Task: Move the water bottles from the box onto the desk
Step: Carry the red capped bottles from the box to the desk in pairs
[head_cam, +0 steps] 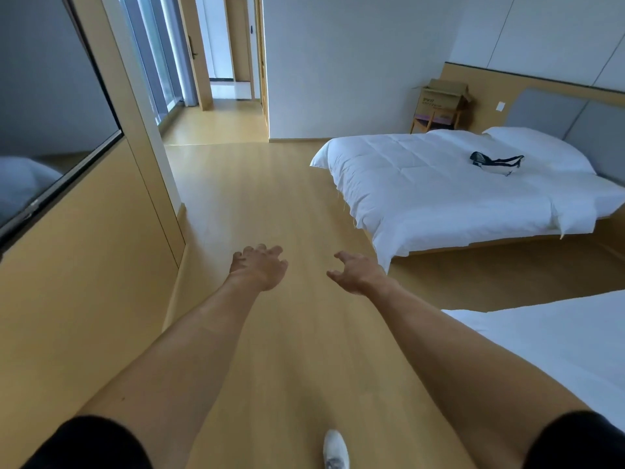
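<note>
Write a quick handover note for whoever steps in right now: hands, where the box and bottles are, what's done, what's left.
Left hand and right hand: both open, nothing in either grip, stretched out over the wooden floor.
Cardboard box: on a chair in the far corner beside the far bed.
Bottles and desk: neither in view.
Done: nothing that shows.
Left: walk to the box, carry the bottles to the desk.

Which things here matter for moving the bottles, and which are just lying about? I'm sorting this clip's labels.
For the job:
cardboard box on the chair by the far wall
left hand, open, empty
right hand, open, empty
No bottles or desk visible.

Lying about:
black bag on the far bed
near bed
</note>
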{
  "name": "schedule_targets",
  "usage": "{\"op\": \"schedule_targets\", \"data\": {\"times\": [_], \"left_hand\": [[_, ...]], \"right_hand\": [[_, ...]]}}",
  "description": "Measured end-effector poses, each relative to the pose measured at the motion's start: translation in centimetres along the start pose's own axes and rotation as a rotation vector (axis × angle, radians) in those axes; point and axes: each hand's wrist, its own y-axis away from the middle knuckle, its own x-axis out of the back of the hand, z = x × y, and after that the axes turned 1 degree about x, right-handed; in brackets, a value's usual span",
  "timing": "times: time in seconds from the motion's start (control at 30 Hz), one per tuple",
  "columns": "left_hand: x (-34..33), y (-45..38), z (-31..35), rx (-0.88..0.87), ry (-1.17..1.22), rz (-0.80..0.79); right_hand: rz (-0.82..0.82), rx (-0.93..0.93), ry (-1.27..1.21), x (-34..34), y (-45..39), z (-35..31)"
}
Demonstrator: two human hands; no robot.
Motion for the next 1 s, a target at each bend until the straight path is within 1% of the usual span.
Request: {"op": "schedule_targets", "data": {"times": [0.13, 0.37, 0.57, 0.77, 1.0], "left_hand": [[1.0, -6.9, 1.4, 0.008, -0.015, -0.033], [4.7, -19.6, 3.8, 0.081, -0.001, -0.046], [6.5, -27.7, 5.8, 0.099, 0.008, -0.04], [7.4, -34.9, 5.9, 0.087, 0.021, -0.047], [8.6, -45.2, 3.5, 0.064, 0.056, -0.021]], "right_hand": [[-0.031, 0.004, 0.006, 1.7, -7.2, 1.1], [-0.075, 0.04, 0.02, 6.1, -20.0, 3.2], [-0.083, 0.068, 0.01, 8.7, -28.7, 4.4], [-0.079, 0.07, 0.039, 10.3, -35.6, 4.5], [-0.045, 0.048, 0.043, 11.8, -45.1, 2.8]]}}
